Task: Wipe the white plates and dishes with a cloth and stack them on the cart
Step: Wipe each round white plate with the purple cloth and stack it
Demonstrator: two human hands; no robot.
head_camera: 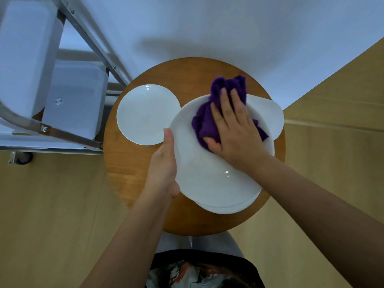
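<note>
A large white plate (pixel 207 175) is held above the round wooden table (pixel 128 183). My left hand (pixel 164 169) grips its left rim, thumb along the edge. My right hand (pixel 232 129) lies flat on a purple cloth (pixel 204 123) and presses it onto the plate's far half, the thumb curled at the cloth's near edge. Under the held plate more white plates show, one edge at the near side (pixel 224 208) and one at the far right (pixel 270 115). A smaller white plate (pixel 145 115) lies on the table to the left.
The metal-framed cart (pixel 68 65) with white shelves stands at the left, touching the table's edge, with a caster (pixel 22 157) on the floor. A white wall runs behind the table. Wooden floor surrounds the table.
</note>
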